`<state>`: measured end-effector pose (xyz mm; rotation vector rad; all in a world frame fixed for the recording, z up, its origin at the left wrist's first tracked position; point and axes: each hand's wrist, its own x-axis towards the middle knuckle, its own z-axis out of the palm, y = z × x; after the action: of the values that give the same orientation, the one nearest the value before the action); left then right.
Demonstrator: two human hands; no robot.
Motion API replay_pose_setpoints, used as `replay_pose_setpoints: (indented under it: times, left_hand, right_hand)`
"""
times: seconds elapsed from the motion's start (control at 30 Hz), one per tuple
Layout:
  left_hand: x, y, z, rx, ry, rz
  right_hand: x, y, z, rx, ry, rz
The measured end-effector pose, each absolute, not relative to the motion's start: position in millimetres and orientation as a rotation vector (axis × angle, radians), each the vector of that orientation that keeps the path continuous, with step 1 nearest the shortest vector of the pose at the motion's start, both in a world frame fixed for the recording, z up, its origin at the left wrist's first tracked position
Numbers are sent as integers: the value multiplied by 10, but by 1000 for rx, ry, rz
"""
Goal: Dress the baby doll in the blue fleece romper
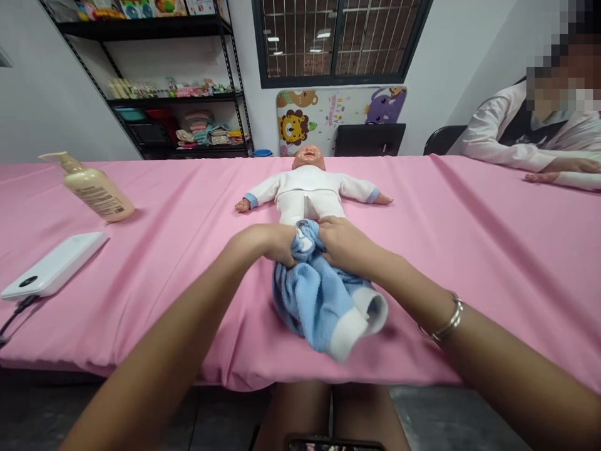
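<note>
Left hand point(263, 243) and right hand point(345, 245) grip bunched blue terry cloth with white cuffs point(319, 300).
Fingers clamped on it, covering the lower legs of a white-dressed vinyl baby doll point(305, 185).

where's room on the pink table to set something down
Bare pink cloth lies right of the doll, up to the co-worker's forearm, and left of it, up to the pump bottle. Crowded: the middle, where the left hand and right hand grip blue terry cloth.

The towel point(323, 307) hides the doll's point(307, 188) legs. The phone point(334, 445) is cut off below, the seated person point(526, 131) at right, head blurred. The bottle's point(91, 188) label and shelf goods point(206, 125) are too small to read.
</note>
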<state>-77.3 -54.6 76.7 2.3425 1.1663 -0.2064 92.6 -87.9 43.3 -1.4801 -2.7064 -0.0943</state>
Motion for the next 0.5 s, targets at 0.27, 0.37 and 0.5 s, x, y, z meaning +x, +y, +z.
replay_pose_setpoints:
  times: [0.27, 0.37, 0.5]
  left_hand:
    - [-892, -265, 424, 2259, 999, 162]
    - [-933, -283, 297, 2193, 1003, 314]
    - [-940, -247, 226, 1952, 949, 422]
  right_hand:
    - [1001, -678, 259, -1552, -2452, 116]
    - [1052, -653, 231, -1530, -2452, 159]
    - [1112, -601, 222, -1528, -2470, 245]
